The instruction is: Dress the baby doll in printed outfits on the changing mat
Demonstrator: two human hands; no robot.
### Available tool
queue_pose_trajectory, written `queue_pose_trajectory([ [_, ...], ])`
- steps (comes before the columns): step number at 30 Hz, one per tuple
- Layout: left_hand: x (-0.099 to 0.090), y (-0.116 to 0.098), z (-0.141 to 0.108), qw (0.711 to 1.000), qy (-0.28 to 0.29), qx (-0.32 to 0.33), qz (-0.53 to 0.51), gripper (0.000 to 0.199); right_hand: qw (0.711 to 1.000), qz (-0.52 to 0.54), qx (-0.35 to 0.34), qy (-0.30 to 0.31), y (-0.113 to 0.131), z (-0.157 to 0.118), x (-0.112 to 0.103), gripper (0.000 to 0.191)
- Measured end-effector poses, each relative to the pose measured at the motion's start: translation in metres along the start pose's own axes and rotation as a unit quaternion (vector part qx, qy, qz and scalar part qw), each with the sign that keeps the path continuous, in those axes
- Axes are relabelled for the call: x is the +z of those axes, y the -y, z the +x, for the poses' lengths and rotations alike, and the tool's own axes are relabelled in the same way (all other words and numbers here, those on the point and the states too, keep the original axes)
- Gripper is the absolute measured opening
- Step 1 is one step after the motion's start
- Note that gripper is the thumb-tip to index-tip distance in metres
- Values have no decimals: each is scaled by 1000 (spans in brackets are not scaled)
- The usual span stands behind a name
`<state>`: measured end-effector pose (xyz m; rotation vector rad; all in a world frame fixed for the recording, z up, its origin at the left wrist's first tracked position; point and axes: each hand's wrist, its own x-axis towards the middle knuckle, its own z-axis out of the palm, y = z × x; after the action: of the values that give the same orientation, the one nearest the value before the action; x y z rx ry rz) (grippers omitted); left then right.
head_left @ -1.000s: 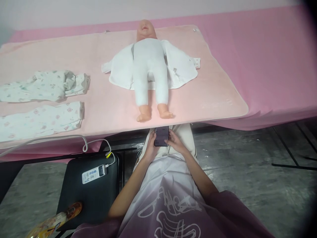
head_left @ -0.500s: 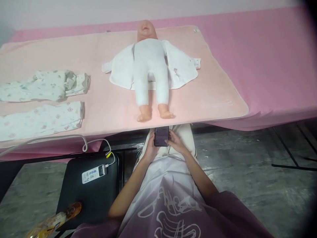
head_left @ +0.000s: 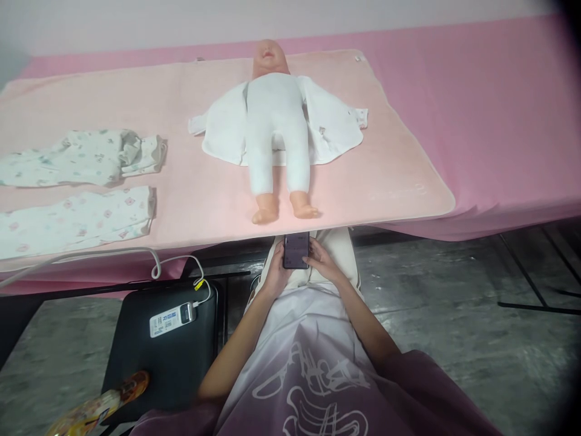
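Observation:
A dark smartphone (head_left: 296, 250) is held over my lap, just below the table's front edge. My left hand (head_left: 278, 266) grips its left side. On the other side my right hand (head_left: 322, 261) holds it, with the thumb over the lower right of the screen. Beyond the phone, a baby doll (head_left: 276, 121) in a white body covering lies on its back, feet toward me. Spread open beneath the doll is a white baby top (head_left: 336, 130), its sleeves out to both sides.
Two patterned baby garments (head_left: 72, 221) lie on the left of the pale pink mat (head_left: 385, 181), over a pink tablecloth (head_left: 490, 115). A black stool (head_left: 181, 363) at lower left bears a white cabled device (head_left: 170, 320) and a yellow food package (head_left: 91, 413). Metal legs (head_left: 535, 307) stand at right.
Both hands keep their hold on the phone. The view has shifted very slightly; the doll and clothes lie as before.

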<state>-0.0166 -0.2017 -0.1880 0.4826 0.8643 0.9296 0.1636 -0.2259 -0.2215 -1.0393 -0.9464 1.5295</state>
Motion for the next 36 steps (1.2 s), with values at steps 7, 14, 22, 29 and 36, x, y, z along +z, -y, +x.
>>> queue_pose_trajectory([
  [7,-1,-2,-2,1000,10,-9,-6,51,999,7,-23,-24,-4,-1,7,74],
  [14,-3,-3,-3,1000,1,-18,-7,48,1000,-2,-17,-5,-6,1,3,82],
  [22,-3,-3,-3,1000,2,-19,-4,50,1000,-4,-12,-11,-5,0,0,83],
  [29,1,-3,-5,1000,12,5,21,53,995,-18,-24,-94,-11,4,16,72],
  [36,-2,6,-2,992,-13,63,104,64,997,-4,-20,-68,6,-2,17,52],
])
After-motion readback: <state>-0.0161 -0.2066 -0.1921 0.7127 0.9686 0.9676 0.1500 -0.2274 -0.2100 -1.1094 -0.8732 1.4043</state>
